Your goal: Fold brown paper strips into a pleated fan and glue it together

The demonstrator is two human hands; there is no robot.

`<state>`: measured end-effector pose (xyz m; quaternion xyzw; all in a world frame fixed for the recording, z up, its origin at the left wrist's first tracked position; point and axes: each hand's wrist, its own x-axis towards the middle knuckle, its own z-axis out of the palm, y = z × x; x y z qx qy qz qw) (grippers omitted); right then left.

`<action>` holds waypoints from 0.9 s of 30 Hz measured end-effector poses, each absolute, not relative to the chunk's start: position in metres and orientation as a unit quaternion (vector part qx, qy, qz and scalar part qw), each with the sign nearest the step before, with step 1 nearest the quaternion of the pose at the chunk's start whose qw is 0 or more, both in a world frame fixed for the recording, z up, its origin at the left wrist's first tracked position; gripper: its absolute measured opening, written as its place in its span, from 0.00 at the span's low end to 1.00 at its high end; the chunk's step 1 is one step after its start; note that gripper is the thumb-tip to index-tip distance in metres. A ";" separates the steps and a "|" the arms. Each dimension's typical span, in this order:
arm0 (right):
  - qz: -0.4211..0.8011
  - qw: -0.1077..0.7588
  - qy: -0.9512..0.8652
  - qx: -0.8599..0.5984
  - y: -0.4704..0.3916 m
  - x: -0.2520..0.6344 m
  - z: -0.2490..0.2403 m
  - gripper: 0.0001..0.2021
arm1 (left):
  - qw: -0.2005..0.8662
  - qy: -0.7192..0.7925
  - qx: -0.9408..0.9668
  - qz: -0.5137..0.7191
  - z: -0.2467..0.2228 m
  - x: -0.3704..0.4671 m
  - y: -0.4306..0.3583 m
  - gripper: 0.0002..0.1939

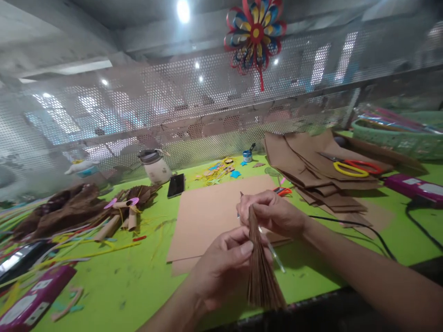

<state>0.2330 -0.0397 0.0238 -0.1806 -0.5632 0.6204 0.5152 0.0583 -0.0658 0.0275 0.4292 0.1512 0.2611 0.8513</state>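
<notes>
Head — hands (223, 256) (277, 211) over green table (138, 281) — perforated screen (166, 101) behind

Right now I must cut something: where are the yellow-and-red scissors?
Head view, right side: the scissors lie on the brown paper stack, near a purple device.

Tabletop (138, 286): lime green, dark smudges near left. Pleated paper (261, 276), near middle: brown, streaked lengthwise lighter and darker. Flat sheet (204, 212), middle: tan. Paper stack (294, 161), far right: brown. Scissors (346, 163) on it: one handle yellow, other orange-red. Flower ornament (256, 33), far: red, blue, yellow. Screen (194, 108): grey, dotted. Basket (391, 139), far right: green.
</notes>
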 end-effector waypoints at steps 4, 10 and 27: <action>0.651 0.495 -0.550 -0.169 -0.040 0.229 0.022 0.12 | 0.843 0.169 0.437 0.265 0.027 0.057 -0.067 0.10; 0.669 0.521 -0.495 -0.188 -0.034 0.226 0.017 0.11 | 0.823 0.180 0.441 0.311 0.036 0.055 -0.059 0.11; 0.513 0.417 -0.605 -0.444 -0.027 0.210 -0.001 0.13 | 0.682 0.253 0.451 0.517 0.022 0.023 -0.009 0.12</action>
